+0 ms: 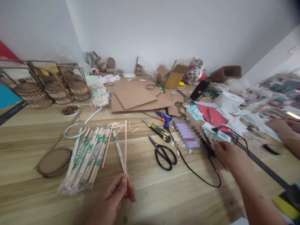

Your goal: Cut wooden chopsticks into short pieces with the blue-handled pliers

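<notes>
My left hand (pixel 119 191) pinches the lower ends of wooden chopsticks (pixel 125 143) near the front of the table, one bare and upright. A wrapped chopstick (pixel 119 151) leans left from the same grip. At the right, my right hand (pixel 226 153) has its fingers closed on a thin dark object (pixel 208 139), too blurred to name, beside a white power strip (pixel 217 132). Black scissors (pixel 164 154), a yellow utility knife (pixel 158 130) and a blue glue gun (pixel 165 119) lie between my hands. Left of my left hand lies a pile of paper-wrapped chopsticks (pixel 90 156).
Lidded baskets (pixel 78 89) with tall handles stand at the left. Cardboard sheets (pixel 136 95) lie at the back, near an open box (pixel 172 77). A black cable (pixel 194 171) loops across the table (pixel 154 200). Another person's hand (pixel 281 126) is at the far right.
</notes>
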`<action>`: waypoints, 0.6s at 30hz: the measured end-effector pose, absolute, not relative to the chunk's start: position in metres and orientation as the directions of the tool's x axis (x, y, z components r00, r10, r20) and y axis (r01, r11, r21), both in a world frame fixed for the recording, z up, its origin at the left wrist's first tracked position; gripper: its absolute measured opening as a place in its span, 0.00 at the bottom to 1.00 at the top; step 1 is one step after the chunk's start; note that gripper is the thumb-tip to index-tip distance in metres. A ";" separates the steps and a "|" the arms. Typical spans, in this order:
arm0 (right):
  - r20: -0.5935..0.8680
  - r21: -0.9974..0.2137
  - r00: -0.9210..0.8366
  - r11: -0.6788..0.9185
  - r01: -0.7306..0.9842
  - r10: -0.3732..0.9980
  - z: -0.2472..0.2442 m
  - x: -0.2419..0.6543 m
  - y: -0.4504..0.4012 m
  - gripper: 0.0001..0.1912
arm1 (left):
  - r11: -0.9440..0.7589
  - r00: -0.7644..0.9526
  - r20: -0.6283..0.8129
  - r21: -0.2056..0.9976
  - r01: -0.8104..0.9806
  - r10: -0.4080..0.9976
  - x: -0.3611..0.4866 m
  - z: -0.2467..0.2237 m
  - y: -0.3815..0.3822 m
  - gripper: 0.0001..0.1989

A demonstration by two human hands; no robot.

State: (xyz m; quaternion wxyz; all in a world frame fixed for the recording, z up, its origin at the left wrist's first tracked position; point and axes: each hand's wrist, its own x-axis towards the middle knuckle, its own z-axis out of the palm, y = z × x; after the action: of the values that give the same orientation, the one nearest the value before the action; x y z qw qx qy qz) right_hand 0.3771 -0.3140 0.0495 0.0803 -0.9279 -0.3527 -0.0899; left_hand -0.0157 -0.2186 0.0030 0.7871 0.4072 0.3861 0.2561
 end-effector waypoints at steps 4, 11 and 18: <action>0.172 -0.083 0.744 -0.743 0.664 0.646 0.037 0.409 -0.327 0.16 | 0.546 0.551 -0.413 0.832 -0.095 0.725 -0.016 0.006 -0.220 0.25; 0.050 -0.119 0.721 -0.713 0.691 0.691 0.016 0.433 -0.326 0.08 | 0.561 0.550 -0.427 0.822 -0.095 0.718 -0.015 0.003 -0.218 0.25; 0.243 -0.145 0.718 -0.707 0.692 0.653 0.017 0.449 -0.333 0.08 | 0.566 0.524 -0.441 0.819 -0.098 0.729 -0.015 0.005 -0.219 0.26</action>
State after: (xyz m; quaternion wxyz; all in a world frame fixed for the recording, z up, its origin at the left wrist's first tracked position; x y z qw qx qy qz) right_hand 0.4488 -0.3329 0.0168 0.1132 -0.9198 -0.3656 -0.0870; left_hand -0.0149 -0.2186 0.0049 0.7838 0.3842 0.4106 0.2635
